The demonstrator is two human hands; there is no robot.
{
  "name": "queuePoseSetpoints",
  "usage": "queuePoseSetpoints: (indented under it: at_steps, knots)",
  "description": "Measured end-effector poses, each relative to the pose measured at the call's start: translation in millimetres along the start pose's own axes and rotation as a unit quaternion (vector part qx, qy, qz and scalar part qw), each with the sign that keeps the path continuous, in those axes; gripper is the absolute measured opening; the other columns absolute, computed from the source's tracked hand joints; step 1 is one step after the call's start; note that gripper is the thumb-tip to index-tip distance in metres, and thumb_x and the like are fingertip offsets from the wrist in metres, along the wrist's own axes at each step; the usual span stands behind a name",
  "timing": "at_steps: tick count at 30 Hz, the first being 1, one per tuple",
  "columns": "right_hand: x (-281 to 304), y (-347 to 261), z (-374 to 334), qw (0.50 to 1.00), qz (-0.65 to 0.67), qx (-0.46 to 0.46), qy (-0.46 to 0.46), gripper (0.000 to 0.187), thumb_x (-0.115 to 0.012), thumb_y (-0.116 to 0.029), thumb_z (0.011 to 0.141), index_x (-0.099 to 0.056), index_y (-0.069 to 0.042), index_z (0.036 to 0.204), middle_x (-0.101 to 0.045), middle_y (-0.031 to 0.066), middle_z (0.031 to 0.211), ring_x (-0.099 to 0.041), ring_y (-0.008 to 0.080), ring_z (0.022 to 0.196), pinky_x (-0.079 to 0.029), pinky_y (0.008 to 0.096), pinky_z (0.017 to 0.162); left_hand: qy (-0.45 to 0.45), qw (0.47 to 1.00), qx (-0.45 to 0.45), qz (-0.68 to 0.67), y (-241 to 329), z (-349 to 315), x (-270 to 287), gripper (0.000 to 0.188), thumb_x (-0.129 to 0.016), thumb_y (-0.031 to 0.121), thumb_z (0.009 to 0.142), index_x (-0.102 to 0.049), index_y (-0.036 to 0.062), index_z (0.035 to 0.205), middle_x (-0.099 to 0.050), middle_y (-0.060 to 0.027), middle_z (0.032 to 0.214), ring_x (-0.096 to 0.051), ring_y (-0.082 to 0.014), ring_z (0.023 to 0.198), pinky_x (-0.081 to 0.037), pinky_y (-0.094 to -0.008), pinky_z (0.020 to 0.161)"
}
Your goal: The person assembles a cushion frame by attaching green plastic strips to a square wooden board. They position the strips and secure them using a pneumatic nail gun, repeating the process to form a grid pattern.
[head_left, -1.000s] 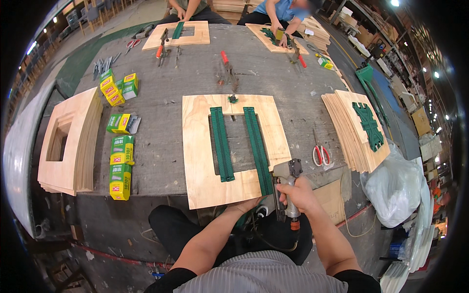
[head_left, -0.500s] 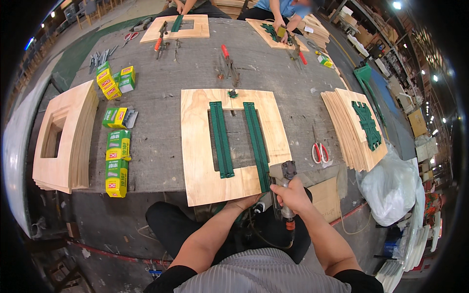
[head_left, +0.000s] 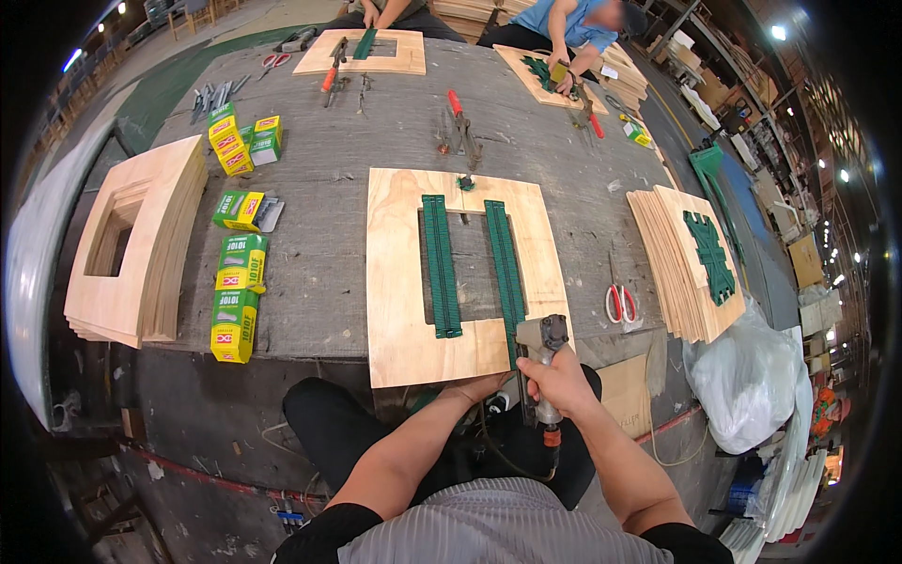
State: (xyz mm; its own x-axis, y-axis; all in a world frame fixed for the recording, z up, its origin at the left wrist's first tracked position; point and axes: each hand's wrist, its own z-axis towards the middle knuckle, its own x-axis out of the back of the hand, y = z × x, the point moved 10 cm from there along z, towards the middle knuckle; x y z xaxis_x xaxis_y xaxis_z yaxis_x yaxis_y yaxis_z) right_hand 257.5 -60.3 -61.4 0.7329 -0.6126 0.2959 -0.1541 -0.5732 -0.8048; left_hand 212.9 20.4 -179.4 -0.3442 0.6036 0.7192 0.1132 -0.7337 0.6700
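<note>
In front of me lies a light plywood board (head_left: 395, 282) with a rectangular opening. Two green webbing straps span the opening lengthwise: a left strap (head_left: 439, 268) and a right strap (head_left: 505, 263). My right hand (head_left: 556, 383) is closed around the grip of a pneumatic staple gun (head_left: 542, 336), its head over the right strap at the board's near edge. My left hand (head_left: 477, 387) is at that edge, beside the right strap's near end, its fingers partly hidden and seemingly closed on the strap. A small dark green piece (head_left: 465, 183) sits at the board's far edge.
Staple boxes (head_left: 235, 324) and a stack of cut-out boards (head_left: 85, 282) stand left. Right are red-handled scissors (head_left: 620, 303) and another board stack (head_left: 662, 273) bearing green straps (head_left: 711, 258). A red-handled tool (head_left: 458, 117) lies beyond. Two people work across the table.
The whole view has shifted slightly. The staple gun's head has tilted and now sits over the right strap at the board's near edge. Both hands keep roughly their places.
</note>
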Motion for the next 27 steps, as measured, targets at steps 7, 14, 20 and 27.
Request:
queuePoseSetpoints:
  at_steps: [7, 14, 20, 27]
  knots:
    - [-0.3, 1.2, -0.6, 1.0, -0.004, 0.018, -0.007, 0.016, -0.07, -0.009, 0.095, -0.06, -0.001, 0.105, -0.061, 0.0012, 0.077, -0.056, 0.0086, 0.053, -0.045, 0.0269, 0.045, -0.006, 0.999, -0.019, 0.035, 9.6, -2.1, 1.3, 0.032, -0.057, 0.043, 0.097, -0.069, 0.0165, 0.11, -0.07, -0.0116, 0.107, -0.065, -0.0368, 0.105, -0.052, -0.051, 0.09]
    - [47.9, 5.9, -11.8, 0.99, 0.109, 0.063, 0.056, 0.017, -0.072, -0.014, 0.094, -0.065, -0.002, 0.104, -0.064, 0.004, 0.081, -0.06, 0.0136, 0.054, -0.046, 0.0277, 0.044, -0.044, 0.961, 0.146, -0.23, 13.6, -29.3, -18.9, 0.046, -0.053, 0.047, 0.103, -0.069, 0.0048, 0.101, -0.072, -0.0175, 0.095, -0.068, -0.0397, 0.085, -0.053, -0.0493, 0.076]
    - [84.2, 14.7, -25.7, 0.983, 0.142, 0.082, 0.078, 0.02, -0.071, -0.013, 0.094, -0.064, -0.001, 0.108, -0.064, 0.0049, 0.083, -0.06, 0.0143, 0.054, -0.046, 0.0283, 0.044, -0.038, 0.863, 0.173, -0.473, 48.4, -39.5, 8.8, 0.042, -0.056, 0.035, 0.106, -0.071, -0.0009, 0.09, -0.071, -0.0105, 0.075, -0.067, -0.0172, 0.069, -0.053, -0.0358, 0.066]
    - [65.0, 14.5, -19.6, 0.989, 0.123, 0.065, 0.046, 0.025, -0.071, -0.017, 0.097, -0.06, -0.003, 0.114, -0.064, 0.0043, 0.087, -0.06, 0.0133, 0.056, -0.046, 0.0281, 0.045, -0.075, 0.8, 0.299, -0.514, 28.4, 56.9, 99.2, 0.035, -0.055, 0.031, 0.107, -0.065, -0.0013, 0.115, -0.074, -0.0086, 0.098, -0.067, -0.0154, 0.071, -0.056, -0.031, 0.061]
